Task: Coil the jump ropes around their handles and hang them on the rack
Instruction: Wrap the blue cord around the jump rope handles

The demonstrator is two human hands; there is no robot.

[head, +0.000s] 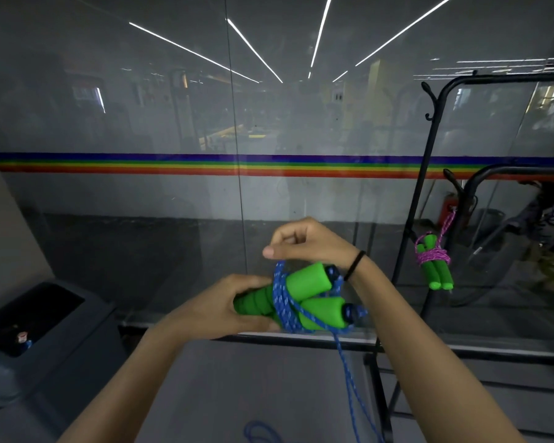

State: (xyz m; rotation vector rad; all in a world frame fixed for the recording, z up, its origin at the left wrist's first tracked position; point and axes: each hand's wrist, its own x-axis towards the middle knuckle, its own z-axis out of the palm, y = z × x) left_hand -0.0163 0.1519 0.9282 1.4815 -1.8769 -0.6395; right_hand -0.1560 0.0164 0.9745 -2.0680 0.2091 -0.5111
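My left hand [224, 306] grips two green foam handles [304, 282] held side by side in front of me. A blue rope [282, 302] is wound several times around their middle. My right hand [304, 244] is just above the handles and pinches the blue rope at the top of a loop. The loose rope [349, 372] hangs down to the floor. A second jump rope [434, 263], green handles bound with purple rope, hangs from a hook on the black rack [429, 155] at the right.
A glass wall [173, 123] with a rainbow stripe stands straight ahead. A dark grey bin [42, 327] sits at the lower left. The rack's base bars [381, 394] run along the floor at the lower right, near the hanging blue rope.
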